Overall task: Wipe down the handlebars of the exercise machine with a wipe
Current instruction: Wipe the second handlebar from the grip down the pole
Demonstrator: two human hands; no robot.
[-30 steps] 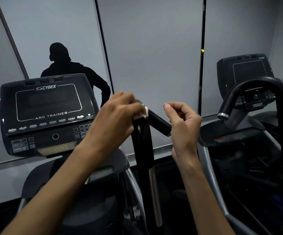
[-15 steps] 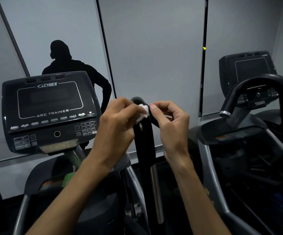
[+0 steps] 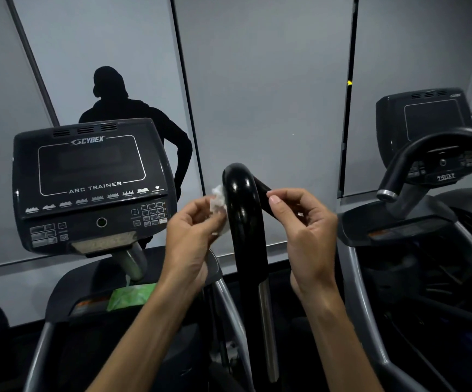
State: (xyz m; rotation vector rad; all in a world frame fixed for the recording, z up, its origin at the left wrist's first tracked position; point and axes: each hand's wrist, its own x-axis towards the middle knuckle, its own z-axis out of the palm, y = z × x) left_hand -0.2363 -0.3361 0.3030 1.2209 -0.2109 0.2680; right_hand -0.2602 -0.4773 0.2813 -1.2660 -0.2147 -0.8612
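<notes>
The crumpled white wipe (image 3: 218, 203) sat pinched in the fingers of the left hand (image 3: 193, 233), just left of the glossy black handlebar (image 3: 244, 219) and seemingly touching its curved top; the right hand (image 3: 305, 230) hovered just right of the bar, fingers loosely curled, its grip holding nothing; behind the left hand stood the Cybex Arc Trainer console (image 3: 93, 182), a green wipe packet (image 3: 130, 297) lay on the ledge below it; a second machine (image 3: 432, 154) stood to the right.
</notes>
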